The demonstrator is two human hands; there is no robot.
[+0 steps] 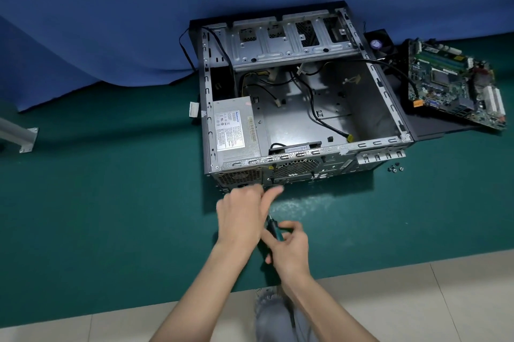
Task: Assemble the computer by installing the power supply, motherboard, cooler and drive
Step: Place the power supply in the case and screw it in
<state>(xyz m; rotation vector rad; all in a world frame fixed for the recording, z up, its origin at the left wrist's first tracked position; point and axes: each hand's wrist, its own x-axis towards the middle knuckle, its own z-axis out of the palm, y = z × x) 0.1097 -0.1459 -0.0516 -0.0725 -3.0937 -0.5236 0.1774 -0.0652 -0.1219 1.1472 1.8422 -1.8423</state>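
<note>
An open computer case [383, 91] lies on its side on the green mat. The grey power supply [233, 130] sits in its near left corner. My left hand [240, 215] reaches to the case's rear panel just below the power supply; what its fingertips hold is hidden. My right hand [289, 247] grips a screwdriver [274, 227] with a dark handle, its shaft pointing up toward the rear panel behind my left hand. The green motherboard [453, 83] lies on a black panel to the right of the case. A cooler fan [379, 42] sits behind the case's far right corner.
Loose cables [314, 102] trail across the case floor. Several small screws [395, 168] lie on the mat [111, 202] by the case's near right corner. A blue cloth [111, 22] hangs behind. A grey metal bracket [22, 137] stands at far left. Pale floor tiles [417, 300] run along the near edge.
</note>
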